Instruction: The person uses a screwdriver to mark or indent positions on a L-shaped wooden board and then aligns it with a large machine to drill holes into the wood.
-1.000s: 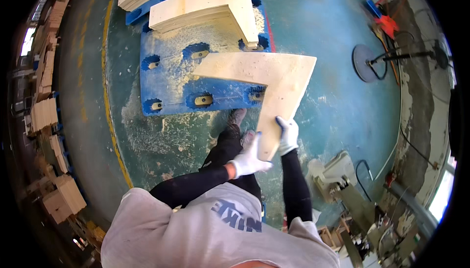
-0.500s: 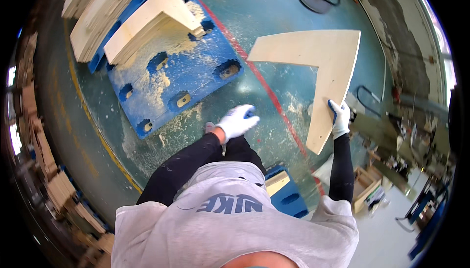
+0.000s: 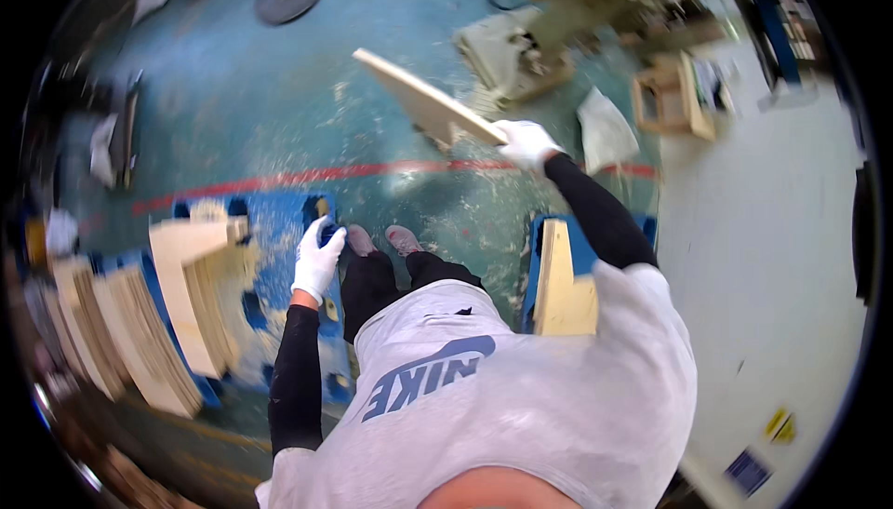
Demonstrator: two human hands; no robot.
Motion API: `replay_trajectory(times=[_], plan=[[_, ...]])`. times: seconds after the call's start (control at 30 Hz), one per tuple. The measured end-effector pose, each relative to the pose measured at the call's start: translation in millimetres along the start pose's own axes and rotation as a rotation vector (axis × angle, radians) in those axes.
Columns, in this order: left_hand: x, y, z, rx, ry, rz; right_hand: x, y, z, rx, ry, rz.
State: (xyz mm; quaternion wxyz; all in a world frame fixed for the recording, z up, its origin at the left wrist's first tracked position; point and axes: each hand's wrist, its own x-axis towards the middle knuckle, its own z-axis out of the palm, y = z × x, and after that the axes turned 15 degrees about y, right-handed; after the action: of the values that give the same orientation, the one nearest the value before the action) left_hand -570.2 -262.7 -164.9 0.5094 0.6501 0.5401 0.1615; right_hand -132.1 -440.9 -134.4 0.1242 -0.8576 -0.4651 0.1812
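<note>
My right hand (image 3: pixel 526 143), in a white glove, grips one end of an angled plywood panel (image 3: pixel 419 100). Tilted nearly edge-on, the panel is held off the floor and extends forward and to the left. My left hand (image 3: pixel 316 265), gloved in white with blue on the fingers, holds nothing. Its fingers are curved and apart, over the edge of a blue pallet (image 3: pixel 277 230). On that pallet lies a stack of similar angled panels (image 3: pixel 181 272), to the left of my left hand.
More panel stacks (image 3: pixel 139 341) stand farther left. A second blue pallet (image 3: pixel 586 262) at my right carries a pale wood piece (image 3: pixel 558 295). Ahead lie a white sack (image 3: pixel 605 132), a wooden box (image 3: pixel 668 100) and blurred machinery (image 3: pixel 577 16). A red line (image 3: pixel 353 172) crosses the dusty floor.
My view has turned to the right. My right hand still holds the panel, which has gone from showing its broad face to nearly edge-on. My left hand has moved out to the left.
</note>
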Motion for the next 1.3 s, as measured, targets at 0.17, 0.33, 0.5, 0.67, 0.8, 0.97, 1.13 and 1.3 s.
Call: replay_trajectory(times=[0.17, 0.33, 0.5, 0.67, 0.8, 0.97, 1.13, 1.3], plan=[[86, 128, 56, 0.405, -0.062, 0.793, -21, -22, 14, -0.078, -0.186, 0.067], [219, 194, 138, 0.861, -0.624, 1.285, 10, -52, 21, -0.106, -0.119, 0.092], [253, 205, 198, 0.842, -1.264, 1.021, -17, -48, 7, -0.102, -0.066, 0.284], [254, 227, 212, 0.989, -1.295, 1.436, -22, -80, 11, -0.115, 0.087, 0.465], [236, 247, 228, 0.857, -1.264, 1.573, -63, -85, 4, -0.132, 0.288, 0.607], [232, 208, 278, 0.885, -1.296, 1.570, -103, -73, 50, -0.320, 0.715, 0.721], [158, 227, 310, 0.885, -1.229, 1.575, -149, -139, 30, 0.083, 1.341, 1.098], [77, 306, 311, 0.565, -1.343, 1.476, -150, -198, 142, 0.542, 1.021, 1.527]])
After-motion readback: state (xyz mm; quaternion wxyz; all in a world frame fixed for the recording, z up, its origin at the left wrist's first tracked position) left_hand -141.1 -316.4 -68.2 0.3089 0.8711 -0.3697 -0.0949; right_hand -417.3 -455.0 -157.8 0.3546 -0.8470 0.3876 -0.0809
